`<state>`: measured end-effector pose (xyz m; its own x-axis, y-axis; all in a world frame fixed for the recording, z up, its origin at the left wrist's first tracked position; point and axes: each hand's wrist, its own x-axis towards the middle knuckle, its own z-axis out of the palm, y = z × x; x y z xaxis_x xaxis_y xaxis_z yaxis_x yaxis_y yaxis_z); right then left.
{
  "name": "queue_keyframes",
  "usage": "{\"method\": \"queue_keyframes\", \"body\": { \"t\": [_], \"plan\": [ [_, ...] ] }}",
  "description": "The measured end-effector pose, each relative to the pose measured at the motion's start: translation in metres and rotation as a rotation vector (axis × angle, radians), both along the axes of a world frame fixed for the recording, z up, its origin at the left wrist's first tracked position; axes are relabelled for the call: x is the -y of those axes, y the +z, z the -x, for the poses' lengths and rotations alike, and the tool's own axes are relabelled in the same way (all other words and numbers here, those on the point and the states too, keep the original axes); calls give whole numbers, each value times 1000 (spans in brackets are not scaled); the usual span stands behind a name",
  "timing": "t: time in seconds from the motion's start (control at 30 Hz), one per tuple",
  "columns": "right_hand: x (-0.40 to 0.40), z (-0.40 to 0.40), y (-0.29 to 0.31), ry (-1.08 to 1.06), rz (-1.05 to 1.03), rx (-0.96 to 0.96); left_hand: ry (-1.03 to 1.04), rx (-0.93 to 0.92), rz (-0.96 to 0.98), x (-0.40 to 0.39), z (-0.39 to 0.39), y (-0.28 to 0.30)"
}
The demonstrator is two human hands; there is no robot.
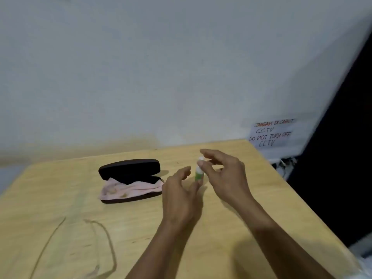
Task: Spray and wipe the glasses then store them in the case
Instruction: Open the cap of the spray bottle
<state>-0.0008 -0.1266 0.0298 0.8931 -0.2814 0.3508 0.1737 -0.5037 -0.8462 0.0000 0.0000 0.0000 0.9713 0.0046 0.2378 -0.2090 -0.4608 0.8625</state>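
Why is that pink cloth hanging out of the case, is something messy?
A bit. The pink cloth is bunched inside the open black case and spills over its front edge. The glasses lie apart on the table. Nothing looks spilled or broken.

Cloth [128, 189] in case [130, 170], glasses [80, 248] nearer.

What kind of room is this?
Probably an office or back room, not a kitchen. A plain wooden table stands against a bare wall, and a handwritten note on that wall says not to turn off the CCTV.
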Motion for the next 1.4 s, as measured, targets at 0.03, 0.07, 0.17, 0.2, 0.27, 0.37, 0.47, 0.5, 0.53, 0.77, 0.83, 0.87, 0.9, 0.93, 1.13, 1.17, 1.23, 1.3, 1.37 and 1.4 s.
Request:
{"method": "queue_keyframes", "body": {
  "t": [0.03,0.07,0.17,0.2,0.27,0.37,0.47,0.5,0.53,0.77,0.83,0.87,0.9,0.93,1.13,1.17,1.23,1.3,1.37,1.4],
  "plan": [
    [-1,-4,-3,11,-27,8,1,7,30,2,-6,-4],
    [-1,-7,-4,0,-33,0,7,13,46,5,-9,-3],
    [-2,-8,-14,22,-49,41,6,29,101,9,-10,-5],
    [-3,-7,-15,22,-62,47,-1,23,117,9,-10,-5],
    [-3,-6,-15,17,-83,49,-1,25,138,7,-11,-5],
    [-4,0,-10,13,-151,65,-7,53,138,1,-7,-6],
    [-6,14,-5,29,-226,97,-19,83,127,-8,9,-5],
    [-8,20,-5,38,-216,93,-16,97,119,-10,14,-4],
    [-11,26,-5,43,-192,86,-14,110,110,-12,20,-3],
    [-19,56,6,37,-142,125,-54,207,17,-18,52,-2],
    [-17,63,10,61,-157,123,-48,248,-6,-22,59,0],
    [-17,67,12,74,-153,129,-47,266,-15,-23,62,2],
    [-18,70,14,88,-149,137,-46,284,-21,-25,65,4],
    [-20,73,15,99,-149,144,-47,294,-24,-28,68,6],
    [-21,79,20,187,-160,166,-56,300,-74,-44,78,12],
    [-21,79,20,209,-169,163,-62,296,-74,-45,78,13],
    [-23,79,23,249,-201,162,-68,277,-87,-48,79,13],
    [-20,78,30,268,-323,183,-59,210,-109,-53,82,7],
    [-9,75,45,240,-437,255,-35,106,-92,-58,90,-3],
    [-3,75,53,218,-438,298,-24,74,-77,-60,93,-7]
  ]
}}
